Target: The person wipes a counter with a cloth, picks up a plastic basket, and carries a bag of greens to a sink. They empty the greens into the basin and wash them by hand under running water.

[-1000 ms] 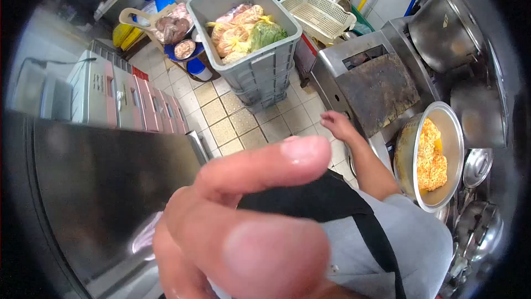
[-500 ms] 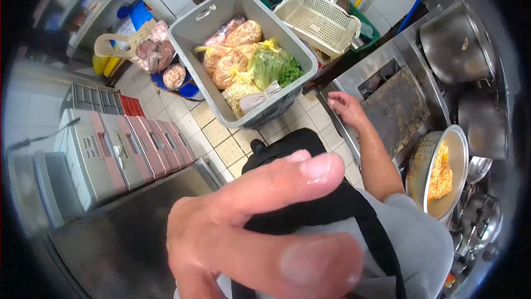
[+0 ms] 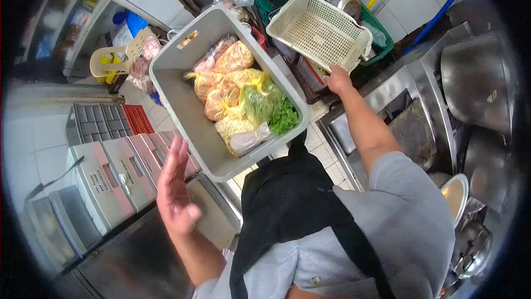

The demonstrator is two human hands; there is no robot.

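My right hand (image 3: 338, 80) is at the near corner of a cream perforated plastic basket (image 3: 323, 31), its fingers bent against the rim; the fingertips are partly hidden. Open and raised, my left hand (image 3: 177, 188) holds nothing, with fingers stretched up and thumb apart, beside the near left side of a large grey plastic bin (image 3: 176, 92). Inside the bin lie several tied bags of orange-yellow food (image 3: 221, 100), a bag of greens (image 3: 260, 103), loose leafy herbs (image 3: 285, 116) and a whitish bundle (image 3: 249, 140).
A steel stove (image 3: 412, 127) with large pots (image 3: 475, 83) runs along the right, a bowl (image 3: 456, 197) at its near end. Labelled drawers (image 3: 105, 183) stand at left. A green crate (image 3: 381, 50) is behind the basket; a cream chair (image 3: 110, 58) stands at the back left.
My left hand has dropped from close before the camera to the left, beside the bin. My right hand has gone from above the stove edge to the basket's corner. The view has shifted.
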